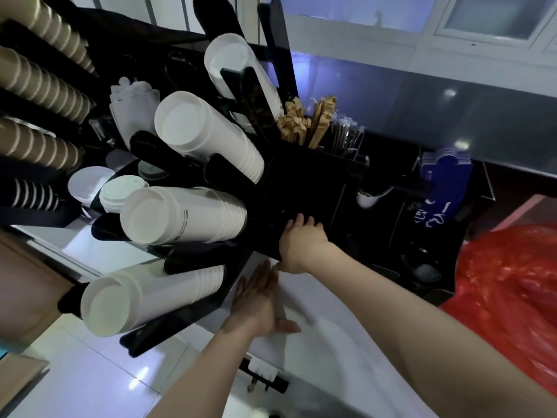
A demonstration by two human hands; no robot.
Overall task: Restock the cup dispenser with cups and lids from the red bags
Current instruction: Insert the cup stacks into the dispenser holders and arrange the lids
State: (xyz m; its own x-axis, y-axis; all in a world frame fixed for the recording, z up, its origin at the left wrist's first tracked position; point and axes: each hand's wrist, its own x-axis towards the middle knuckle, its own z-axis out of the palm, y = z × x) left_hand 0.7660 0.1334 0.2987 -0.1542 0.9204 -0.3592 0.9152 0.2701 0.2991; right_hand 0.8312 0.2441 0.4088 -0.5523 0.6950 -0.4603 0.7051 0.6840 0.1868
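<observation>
Head view: a black cup dispenser (301, 188) is holding stacks of white cups (193, 215) on their sides. The right hand (303, 242) is gripping its base edge. The left hand (259, 297) is lying flat, released, below. A red bag (506, 285) is sitting right.

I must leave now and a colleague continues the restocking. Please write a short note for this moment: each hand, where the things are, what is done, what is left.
Left hand: open, fingers straight, flat near the lowest stack of white cups, holding nothing.
Right hand: rests on the black dispenser; whether its fingers grip cannot be told.
Four white cup stacks lie in the dispenser's slots; brown cups fill the left rack.
White lids sit in a short stack behind.
Red bag is at the right, contents not visible.
Left: check the bag for more cups and lids.
</observation>
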